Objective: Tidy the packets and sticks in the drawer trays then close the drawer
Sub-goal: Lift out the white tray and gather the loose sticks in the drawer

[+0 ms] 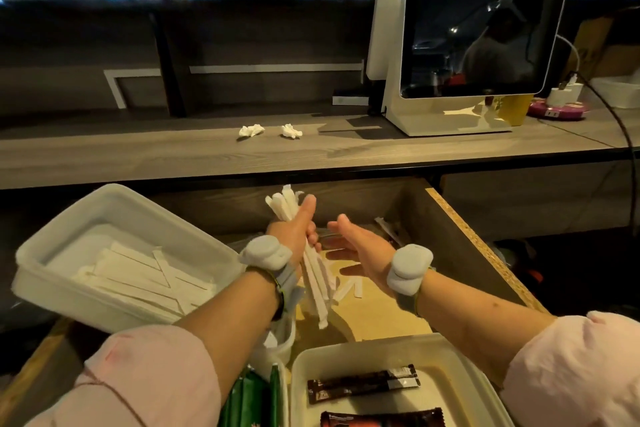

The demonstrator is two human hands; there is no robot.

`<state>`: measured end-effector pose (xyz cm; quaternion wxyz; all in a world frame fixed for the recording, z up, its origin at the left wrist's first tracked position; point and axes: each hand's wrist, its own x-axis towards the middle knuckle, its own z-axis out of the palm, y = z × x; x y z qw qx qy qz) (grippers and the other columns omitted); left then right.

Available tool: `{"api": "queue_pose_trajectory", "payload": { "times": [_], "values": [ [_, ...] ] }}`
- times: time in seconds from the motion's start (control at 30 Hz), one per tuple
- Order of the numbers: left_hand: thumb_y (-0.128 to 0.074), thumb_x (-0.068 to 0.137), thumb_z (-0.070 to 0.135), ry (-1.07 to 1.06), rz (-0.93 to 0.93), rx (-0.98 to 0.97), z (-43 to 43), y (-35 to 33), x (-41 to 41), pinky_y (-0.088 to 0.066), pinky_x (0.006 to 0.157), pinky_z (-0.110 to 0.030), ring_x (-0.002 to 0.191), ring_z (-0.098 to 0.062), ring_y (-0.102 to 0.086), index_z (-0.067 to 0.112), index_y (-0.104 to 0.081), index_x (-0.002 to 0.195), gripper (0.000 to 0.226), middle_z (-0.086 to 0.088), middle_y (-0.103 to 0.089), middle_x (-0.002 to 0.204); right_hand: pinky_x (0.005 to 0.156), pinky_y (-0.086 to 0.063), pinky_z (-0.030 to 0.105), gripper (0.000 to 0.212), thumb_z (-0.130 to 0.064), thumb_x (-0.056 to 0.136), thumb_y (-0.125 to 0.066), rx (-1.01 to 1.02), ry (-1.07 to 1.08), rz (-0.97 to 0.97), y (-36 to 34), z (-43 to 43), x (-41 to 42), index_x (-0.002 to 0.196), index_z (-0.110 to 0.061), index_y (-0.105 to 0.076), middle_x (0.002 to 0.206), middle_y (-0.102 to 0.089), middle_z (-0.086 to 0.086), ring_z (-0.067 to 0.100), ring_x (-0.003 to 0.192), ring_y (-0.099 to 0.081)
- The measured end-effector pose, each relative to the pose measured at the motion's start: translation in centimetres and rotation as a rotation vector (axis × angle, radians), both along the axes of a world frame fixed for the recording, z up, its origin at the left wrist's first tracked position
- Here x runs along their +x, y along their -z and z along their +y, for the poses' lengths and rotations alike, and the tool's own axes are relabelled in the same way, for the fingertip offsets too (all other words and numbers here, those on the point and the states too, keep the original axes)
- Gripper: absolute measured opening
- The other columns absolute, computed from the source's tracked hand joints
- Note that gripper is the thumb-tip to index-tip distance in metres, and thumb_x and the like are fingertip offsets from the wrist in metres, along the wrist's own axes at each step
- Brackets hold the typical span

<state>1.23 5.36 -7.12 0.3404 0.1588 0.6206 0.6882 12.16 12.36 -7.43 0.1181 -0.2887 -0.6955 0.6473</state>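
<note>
My left hand grips a bundle of white paper sticks upright over the open drawer, their ends poking above my thumb and below my wrist. My right hand hovers open just right of the bundle, palm facing it. A translucent tray at the left holds several more white sticks. A second tray at the bottom holds dark brown packets. Green packets stand bottom centre. A few loose sticks lie on the drawer floor.
A wooden counter runs above the drawer with two crumpled white tissues on it. A white point-of-sale screen stands at the right, with a cable and a pink dish beside it. A small white cup sits under my left forearm.
</note>
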Motion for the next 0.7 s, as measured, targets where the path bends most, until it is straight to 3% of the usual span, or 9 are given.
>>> {"api": "queue_pose_trajectory", "payload": {
  "times": [0.13,0.2,0.27,0.37,0.43,0.5,0.57,0.63,0.7],
  "values": [
    [-0.060,0.087,0.043,-0.163,-0.135,0.190,-1.4,-2.5,-1.8,-0.042,0.050,-0.027,0.033,-0.009,-0.042,0.021,-0.048,0.060,0.037,0.006,-0.043,0.035,0.078,-0.049,0.030,0.056,-0.055,0.096,-0.026,-0.248,0.077,0.110,-0.7,-3.6,-3.0,0.137,-0.021,-0.044,0.122,-0.059,0.004,0.016,0.097,-0.056],
    [-0.061,0.085,0.045,-0.267,-0.134,0.237,-2.4,-3.6,-3.3,-0.047,0.047,-0.025,0.036,-0.008,-0.045,0.016,-0.047,0.059,0.042,0.005,-0.046,0.041,0.088,-0.051,0.040,0.059,-0.061,0.093,-0.028,-0.397,0.240,0.050,-0.3,-5.1,-4.7,0.129,-0.021,-0.053,0.114,-0.062,0.003,0.022,0.096,-0.058],
    [-0.061,0.084,0.046,-0.374,-0.097,0.233,-3.5,-4.5,-4.3,-0.050,0.049,-0.025,0.041,-0.010,-0.046,0.013,-0.047,0.059,0.044,0.005,-0.048,0.039,0.088,-0.052,0.044,0.060,-0.064,0.092,-0.028,-0.586,0.315,0.084,-0.5,-6.4,-6.3,0.121,-0.019,-0.056,0.105,-0.063,0.005,0.026,0.096,-0.060],
    [-0.060,0.082,0.052,-0.392,-0.083,0.217,-4.8,-4.9,-4.8,-0.049,0.058,-0.030,0.045,-0.013,-0.044,0.016,-0.045,0.057,0.047,0.006,-0.044,0.038,0.074,-0.054,0.040,0.060,-0.062,0.093,-0.028,-0.774,0.365,0.229,-2.6,-7.7,-8.6,0.121,-0.015,-0.055,0.096,-0.061,0.010,0.029,0.089,-0.063],
    [-0.058,0.079,0.062,-0.349,-0.069,0.182,-5.4,-5.3,-5.1,-0.048,0.065,-0.033,0.046,-0.014,-0.046,0.019,-0.043,0.053,0.052,0.007,-0.044,0.037,0.070,-0.053,0.039,0.060,-0.061,0.093,-0.031,-0.767,0.372,0.305,-3.7,-7.9,-9.6,0.122,-0.015,-0.056,0.108,-0.062,0.011,0.030,0.095,-0.064],
    [-0.055,0.080,0.063,-0.352,-0.055,0.181,-6.2,-6.0,-6.2,-0.047,0.065,-0.033,0.043,-0.012,-0.046,0.020,-0.043,0.055,0.051,0.009,-0.042,0.034,0.074,-0.050,0.036,0.056,-0.056,0.096,-0.032,-0.592,0.282,0.351,-3.7,-7.8,-10.1,0.127,-0.015,-0.055,0.118,-0.057,0.006,0.025,0.104,-0.058],
    [-0.055,0.082,0.059,-0.386,-0.029,0.167,-7.3,-6.6,-7.8,-0.047,0.067,-0.033,0.038,-0.010,-0.046,0.019,-0.045,0.060,0.047,0.009,-0.042,0.032,0.086,-0.045,0.032,0.046,-0.042,0.098,-0.040,-0.231,0.096,0.343,-3.2,-8.1,-10.4,0.131,-0.013,-0.053,0.119,-0.054,-0.001,0.017,0.111,-0.051],
    [-0.054,0.083,0.059,-0.402,-0.013,0.136,-8.5,-6.6,-9.3,-0.048,0.070,-0.035,0.046,-0.012,-0.047,0.018,-0.046,0.064,0.046,0.007,-0.046,0.040,0.095,-0.045,0.032,0.048,-0.030,0.091,-0.057,0.111,-0.127,0.241,-2.5,-8.5,-11.1,0.134,-0.011,-0.048,0.121,-0.057,0.000,0.017,0.112,-0.054],
    [-0.055,0.081,0.061,-0.387,-0.001,0.051,-9.4,-6.2,-10.2,-0.050,0.080,-0.038,0.060,-0.013,-0.051,0.018,-0.050,0.070,0.044,0.004,-0.049,0.056,0.086,-0.051,0.030,0.057,-0.026,0.084,-0.066,0.411,-0.320,0.086,-2.0,-9.4,-11.9,0.134,-0.012,-0.044,0.123,-0.059,0.008,0.019,0.103,-0.059]
  ]
}}
